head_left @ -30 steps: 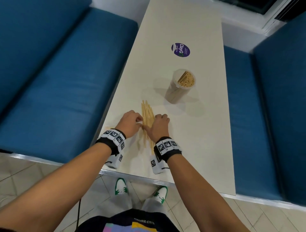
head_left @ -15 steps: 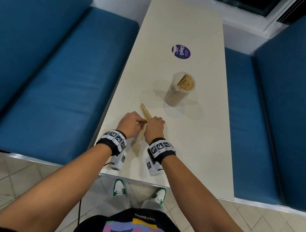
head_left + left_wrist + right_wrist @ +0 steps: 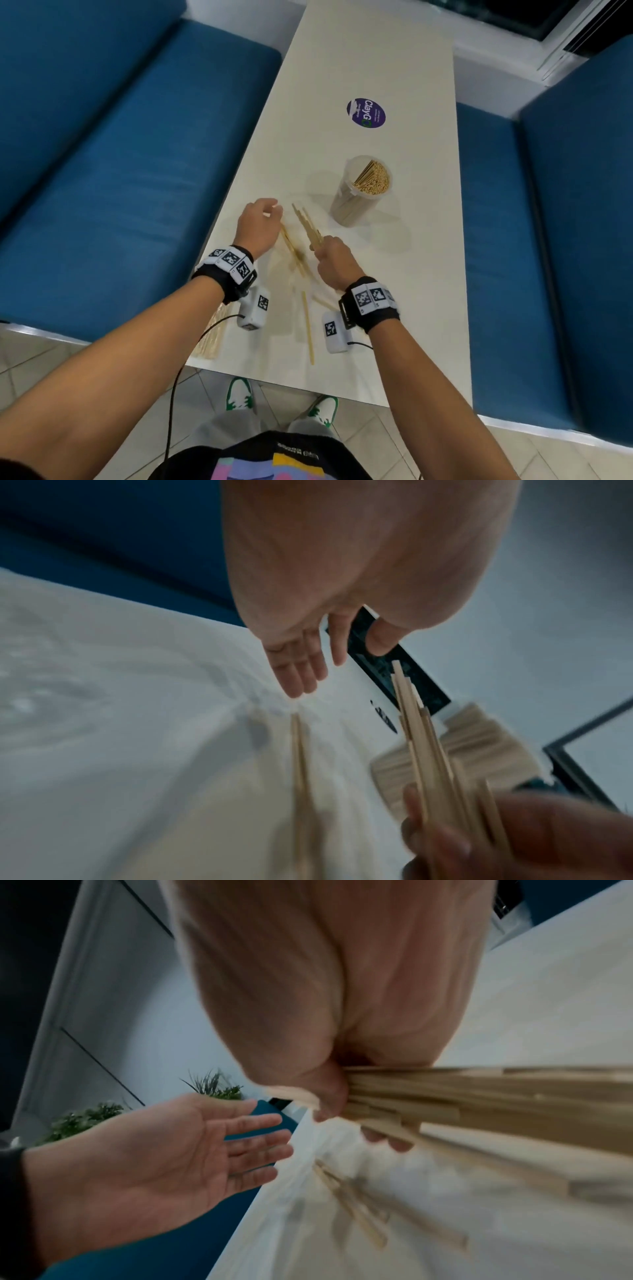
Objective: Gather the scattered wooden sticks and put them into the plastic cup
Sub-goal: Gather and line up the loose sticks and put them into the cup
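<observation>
My right hand grips a bundle of wooden sticks lifted off the white table, their tips pointing up and away. The right wrist view shows the same bundle clamped in my curled fingers. My left hand hovers just left of the bundle with straight fingers, holding nothing; its open palm shows in the right wrist view. A clear plastic cup, packed with sticks, stands to the right beyond my hands. Loose sticks lie on the table below my hands, one long stick nearer me.
More sticks lie at the table's near-left corner, partly under my left forearm. A round purple sticker sits further along the table. Blue cushioned benches flank both long sides. The table's near edge is close to my wrists.
My right hand has lifted a bundle of sticks off the table. My left hand let go, opened and moved forward and to the left. Several sticks stayed behind on the table.
</observation>
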{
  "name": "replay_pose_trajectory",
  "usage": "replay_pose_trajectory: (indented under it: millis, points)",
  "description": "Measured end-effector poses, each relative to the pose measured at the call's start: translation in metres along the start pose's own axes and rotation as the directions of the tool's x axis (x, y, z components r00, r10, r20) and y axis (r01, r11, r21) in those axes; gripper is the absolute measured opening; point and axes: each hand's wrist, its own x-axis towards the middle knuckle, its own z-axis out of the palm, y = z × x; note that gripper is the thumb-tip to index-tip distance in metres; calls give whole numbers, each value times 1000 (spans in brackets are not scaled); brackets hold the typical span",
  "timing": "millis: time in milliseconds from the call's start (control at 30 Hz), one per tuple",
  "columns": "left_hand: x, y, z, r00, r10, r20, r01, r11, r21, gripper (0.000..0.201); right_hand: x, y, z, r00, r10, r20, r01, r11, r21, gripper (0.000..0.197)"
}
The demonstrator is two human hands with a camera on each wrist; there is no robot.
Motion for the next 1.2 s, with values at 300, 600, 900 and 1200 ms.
replay_pose_trajectory:
  millis: [300,600,900,1200]
  points:
    - [8,43,15,963,-103,248,224,818,-529,44,7,-21,-26,947,-211,243,219,976,-3,26]
    - [-2,54,15,944,-21,330,143,925,-352,41,28,-37,-14,973,-230,-17,230,973,10,30]
    - [-2,46,27,897,-195,396,415,681,-604,55,4,-70,-76,966,-130,-222,257,489,834,38]
    - [-17,66,51,615,-103,782,749,386,-538,35,-10,-73,-85,924,-135,-358,382,290,877,41]
